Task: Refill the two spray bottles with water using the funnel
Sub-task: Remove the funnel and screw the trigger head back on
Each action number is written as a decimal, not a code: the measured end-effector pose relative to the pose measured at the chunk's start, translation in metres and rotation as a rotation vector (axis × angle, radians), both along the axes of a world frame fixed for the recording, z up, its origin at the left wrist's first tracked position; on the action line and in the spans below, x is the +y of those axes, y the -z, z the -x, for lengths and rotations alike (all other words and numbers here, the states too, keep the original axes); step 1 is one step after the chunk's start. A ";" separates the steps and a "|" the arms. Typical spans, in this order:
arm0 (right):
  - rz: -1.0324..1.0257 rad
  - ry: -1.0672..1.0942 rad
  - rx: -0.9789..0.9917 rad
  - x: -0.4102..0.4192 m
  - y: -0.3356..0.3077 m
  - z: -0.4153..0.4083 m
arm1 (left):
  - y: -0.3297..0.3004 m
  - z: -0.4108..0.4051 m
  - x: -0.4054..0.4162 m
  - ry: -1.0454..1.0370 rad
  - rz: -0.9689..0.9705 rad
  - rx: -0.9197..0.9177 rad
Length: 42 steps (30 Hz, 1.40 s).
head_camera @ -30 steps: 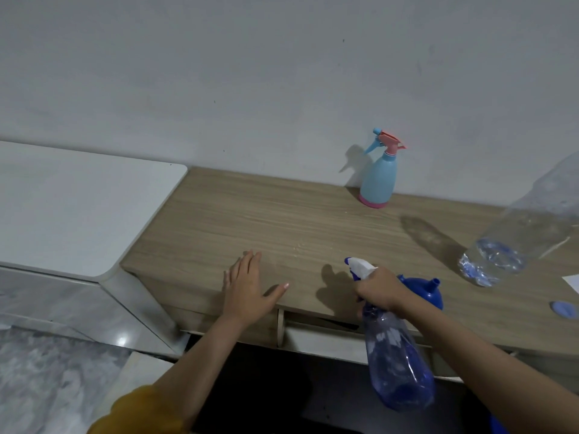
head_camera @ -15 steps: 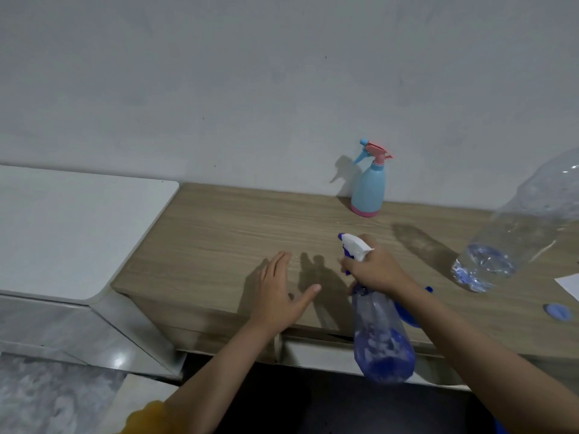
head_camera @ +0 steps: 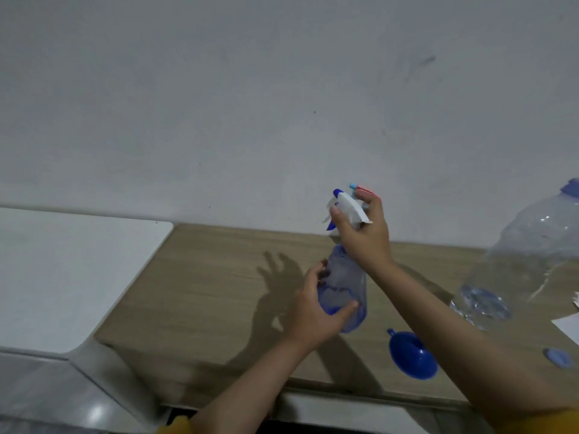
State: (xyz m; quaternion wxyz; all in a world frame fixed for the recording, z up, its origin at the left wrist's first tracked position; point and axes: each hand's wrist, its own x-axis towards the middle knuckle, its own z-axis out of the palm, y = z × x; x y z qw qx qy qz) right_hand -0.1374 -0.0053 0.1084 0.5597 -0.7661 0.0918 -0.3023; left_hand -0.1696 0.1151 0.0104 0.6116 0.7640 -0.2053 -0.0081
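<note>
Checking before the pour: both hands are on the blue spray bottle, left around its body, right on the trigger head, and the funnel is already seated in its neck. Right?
Not quite. The head view shows the funnel lying on the counter, not in the neck. The rest holds: left hand around the blue spray bottle, right hand on the trigger head.

2 bare forearms; mustard-yellow sleeves pushed up near elbows; no rings, no watch visible.

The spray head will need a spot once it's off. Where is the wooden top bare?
Bare: the wooden top left of the blue spray bottle, up to the white counter. Crowded: the right side, with funnel, water jug and cap.
</note>
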 end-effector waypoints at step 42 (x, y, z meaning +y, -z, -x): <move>0.787 -0.243 0.358 -0.075 0.009 -0.140 | 0.017 -0.196 -0.069 -0.326 -0.395 -0.005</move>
